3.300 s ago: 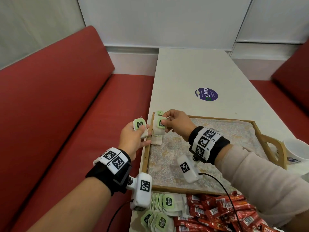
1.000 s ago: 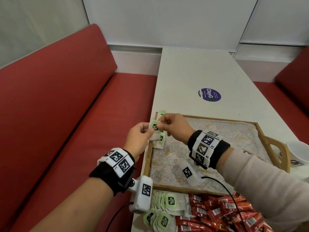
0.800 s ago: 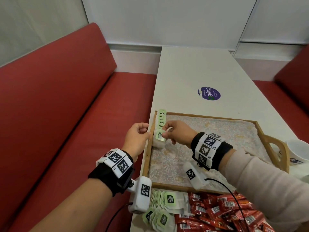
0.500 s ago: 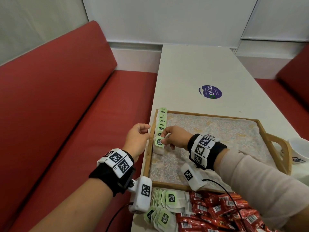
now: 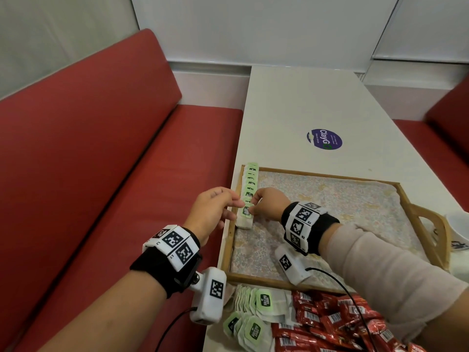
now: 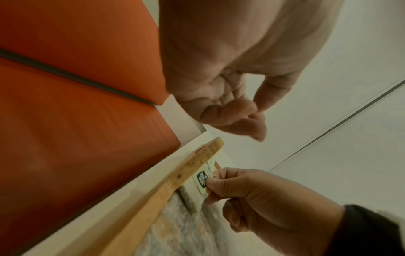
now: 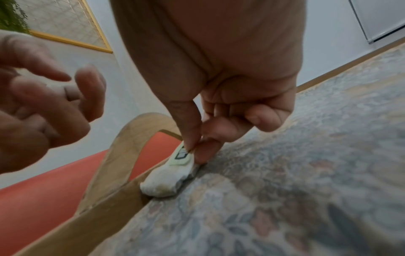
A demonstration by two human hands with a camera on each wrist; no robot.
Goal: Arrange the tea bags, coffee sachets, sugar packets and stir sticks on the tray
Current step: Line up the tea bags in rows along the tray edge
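Observation:
My right hand [image 5: 251, 208] pinches the green tag of a white tea bag [image 5: 245, 221] that lies on the tray cloth at the near end of a row of tea bags [image 5: 250, 181] along the left rim. The right wrist view shows thumb and forefinger of that right hand [image 7: 194, 150] closed on the tag, with the tea bag [image 7: 168, 178] against the wooden rim. My left hand [image 5: 232, 208] hovers over the left rim with loosely curled fingers, holding nothing. Loose tea bags [image 5: 253, 313] and red coffee sachets [image 5: 330, 323] are piled before the tray [image 5: 227, 250].
The wooden tray, lined with floral cloth, sits on a white table with a purple sticker [image 5: 324, 139] beyond it. A white cup [image 5: 459, 232] stands past the tray's right handle. A red bench [image 5: 101, 174] runs along the table's left side.
The tea bag passed from my left hand to my right, which lowered it onto the cloth at the near end of the row. My left hand let go and stays beside the rim.

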